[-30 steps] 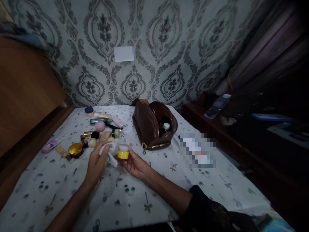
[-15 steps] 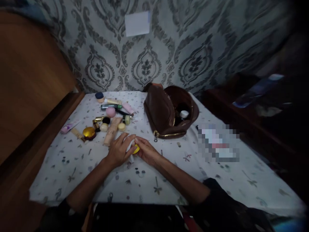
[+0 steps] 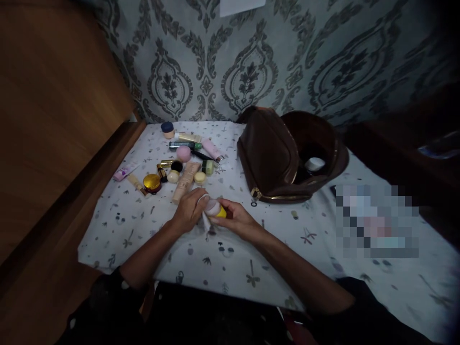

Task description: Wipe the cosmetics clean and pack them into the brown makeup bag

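Observation:
My right hand is closed around a small yellow jar with a pale lid, just above the table. My left hand grips a thin white wipe at the lid side of the jar; part of it hangs below the fingers. Close beyond my left hand lies a beige tube. A small cream-coloured jar and a green-and-clear jar stand beside that tube.
A brown leather bag gapes at the right, a white-lidded container inside it. Several cosmetics lie at the left, among them a gold compact, a pink round container and a pink tube. A pixelated patch covers something at the right.
The hands have drawn slightly apart, so more of the jar and its pale lid shows. My view has shifted left and downward, and the scene looks closer.

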Tool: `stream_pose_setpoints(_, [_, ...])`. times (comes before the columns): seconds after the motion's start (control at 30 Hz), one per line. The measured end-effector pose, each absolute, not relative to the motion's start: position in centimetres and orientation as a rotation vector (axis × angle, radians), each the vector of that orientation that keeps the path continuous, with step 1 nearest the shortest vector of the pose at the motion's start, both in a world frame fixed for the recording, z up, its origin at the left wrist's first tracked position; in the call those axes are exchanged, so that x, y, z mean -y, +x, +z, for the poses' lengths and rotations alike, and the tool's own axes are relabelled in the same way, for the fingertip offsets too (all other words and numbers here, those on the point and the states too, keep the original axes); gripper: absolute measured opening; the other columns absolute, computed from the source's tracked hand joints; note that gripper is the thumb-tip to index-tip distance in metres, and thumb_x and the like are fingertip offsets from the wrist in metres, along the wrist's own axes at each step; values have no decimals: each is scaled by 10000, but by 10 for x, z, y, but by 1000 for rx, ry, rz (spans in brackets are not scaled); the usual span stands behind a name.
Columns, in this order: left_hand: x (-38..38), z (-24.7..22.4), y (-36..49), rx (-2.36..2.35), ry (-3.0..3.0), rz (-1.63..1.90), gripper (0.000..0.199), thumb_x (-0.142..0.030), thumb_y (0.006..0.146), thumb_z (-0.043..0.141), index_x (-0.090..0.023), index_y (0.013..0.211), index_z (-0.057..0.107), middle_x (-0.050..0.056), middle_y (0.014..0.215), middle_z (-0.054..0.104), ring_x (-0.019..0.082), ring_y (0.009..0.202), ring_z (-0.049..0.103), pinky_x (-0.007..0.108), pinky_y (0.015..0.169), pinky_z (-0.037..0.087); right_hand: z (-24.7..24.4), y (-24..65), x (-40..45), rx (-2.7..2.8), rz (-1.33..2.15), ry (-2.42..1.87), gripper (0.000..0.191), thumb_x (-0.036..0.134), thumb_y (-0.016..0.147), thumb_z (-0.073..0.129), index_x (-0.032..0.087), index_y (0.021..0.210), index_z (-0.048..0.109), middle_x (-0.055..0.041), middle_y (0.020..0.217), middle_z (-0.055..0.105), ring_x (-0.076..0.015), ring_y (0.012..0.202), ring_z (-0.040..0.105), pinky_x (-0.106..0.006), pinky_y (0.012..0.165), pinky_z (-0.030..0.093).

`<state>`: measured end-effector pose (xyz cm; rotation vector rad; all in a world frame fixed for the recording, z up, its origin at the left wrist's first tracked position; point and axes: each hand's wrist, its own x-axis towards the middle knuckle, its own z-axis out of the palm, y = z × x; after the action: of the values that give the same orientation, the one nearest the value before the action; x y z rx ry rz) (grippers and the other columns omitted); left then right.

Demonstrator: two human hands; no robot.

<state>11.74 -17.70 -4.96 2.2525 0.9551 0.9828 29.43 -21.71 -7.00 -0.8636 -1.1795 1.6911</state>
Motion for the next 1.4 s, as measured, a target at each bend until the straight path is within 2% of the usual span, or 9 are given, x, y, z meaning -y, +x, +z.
stream_pose_setpoints(0.13, [181, -52, 120, -1020, 2232, 952, 356, -444, 1014, 347, -176, 1066, 576, 60, 943, 632, 204, 895, 594, 326, 802, 466, -76, 294, 214, 1249, 1368, -1010, 529, 317, 596, 856, 214, 1000, 532, 5, 946, 644, -164, 875, 600, -286, 792, 473])
stream_pose_setpoints(0.33, [182, -56, 123, -898, 2327, 844, 388, -398, 992, 462, -169, 1299, 528, 123, 1159, 618, 237, 1093, 597, 378, 964, 483, -76, 300, 217, 1442, 960, -1289, 297, 278, 679, 724, 211, 905, 543, 19, 823, 609, -165, 765, 557, -281, 709, 443])
stream_pose_setpoints(0.63, [176, -63, 123, -940, 2284, 976, 327, -435, 949, 564, -170, 1136, 609, 86, 1013, 685, 221, 953, 650, 346, 858, 525, -79, 302, 212, 1502, 768, -1218, 343, 260, 701, 747, 211, 1024, 645, -52, 969, 608, -228, 928, 585, -365, 834, 482])
stream_pose_setpoints(0.8, [175, -62, 121, -1116, 2237, 900, 323, -420, 900, 637, -175, 1087, 542, 68, 1011, 671, 218, 909, 652, 339, 808, 533, -78, 302, 214, 1513, 787, -1225, 438, 265, 739, 723, 222, 1152, 583, -61, 1038, 627, -223, 933, 609, -355, 816, 500])
stream_pose_setpoints(0.9, [178, -55, 117, -1116, 2257, 742, 384, -427, 874, 660, -172, 1115, 504, 85, 1038, 647, 248, 943, 642, 379, 822, 536, -79, 302, 216, 1496, 836, -1266, 389, 263, 736, 716, 215, 1085, 552, -34, 975, 636, -187, 823, 616, -314, 733, 499])
stream_pose_setpoints(1.0, [183, -46, 111, -976, 2357, 585, 528, -371, 845, 683, -172, 1265, 432, 131, 1175, 592, 288, 1094, 596, 438, 927, 516, -80, 301, 215, 1491, 841, -1286, 299, 247, 724, 715, 211, 976, 559, -6, 889, 629, -170, 779, 600, -293, 702, 491])
stream_pose_setpoints(1.1, [188, -44, 104, -866, 2458, 549, 601, -236, 854, 629, -174, 1383, 352, 177, 1332, 508, 308, 1270, 491, 486, 1055, 448, -81, 301, 214, 1463, 842, -1270, 292, 239, 705, 732, 212, 961, 595, -8, 891, 635, -171, 789, 596, -295, 709, 496])
stream_pose_setpoints(1.27, [189, -52, 96, -972, 2537, 687, 340, -127, 924, 457, -159, 1260, 499, 148, 1127, 619, 273, 1090, 597, 462, 944, 525, -80, 302, 213, 1455, 833, -1223, 353, 221, 704, 741, 222, 1050, 672, -43, 986, 642, -191, 845, 617, -329, 758, 515])
stream_pose_setpoints(1.4, [191, -54, 100, -1010, 2649, 800, 416, -92, 917, 457, -172, 1324, 492, 151, 1240, 611, 268, 1175, 578, 461, 1001, 503, -80, 304, 212, 1490, 807, -1228, 391, 213, 696, 739, 225, 1082, 676, -42, 987, 658, -183, 815, 620, -330, 764, 511])
